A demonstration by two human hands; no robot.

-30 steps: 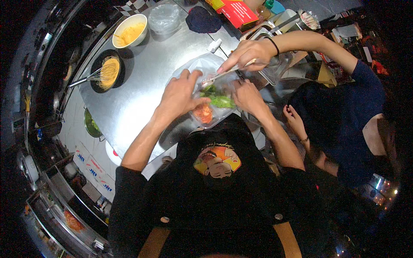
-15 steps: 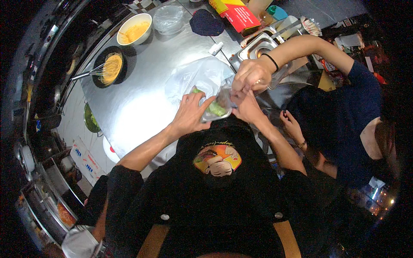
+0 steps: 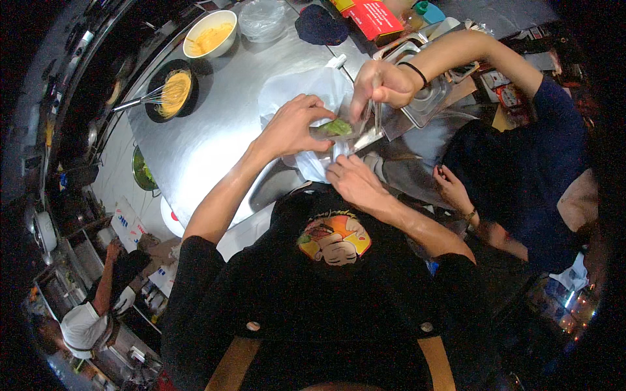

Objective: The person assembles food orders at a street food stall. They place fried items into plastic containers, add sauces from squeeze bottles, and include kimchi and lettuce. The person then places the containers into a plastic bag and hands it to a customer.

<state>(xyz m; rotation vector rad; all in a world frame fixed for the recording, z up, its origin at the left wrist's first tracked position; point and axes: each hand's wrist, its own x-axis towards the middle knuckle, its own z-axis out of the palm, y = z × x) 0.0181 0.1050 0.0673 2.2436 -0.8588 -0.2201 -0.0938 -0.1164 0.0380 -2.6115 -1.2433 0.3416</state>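
Note:
My left hand [image 3: 295, 127] grips a clear plastic container [image 3: 317, 133] between thumb and fingers, above the table. Green leafy food [image 3: 337, 127] shows inside it. Around and beneath the container lies a thin white plastic bag [image 3: 312, 163]. Closer to my body, my right hand [image 3: 355, 182] is closed, its fingertips pinching the bag's near edge. From the right, a co-worker's hand [image 3: 386, 83] reaches over the container's far right side, closed on something clear and thin that I cannot make out.
A whisk [image 3: 140, 101] rests in a dark bowl [image 3: 155, 85] of orange sauce on the steel table [image 3: 215, 137]. Behind it stand a cream bowl [image 3: 229, 43] and stacked clear lids or bowls [image 3: 262, 21]. Metal trays [image 3: 427, 107] and a co-worker [image 3: 515, 189] are at right.
The container has moved up and slightly right with my left hand. My right hand has left the container and come nearer my body, onto the bag. Another person now shows at lower left.

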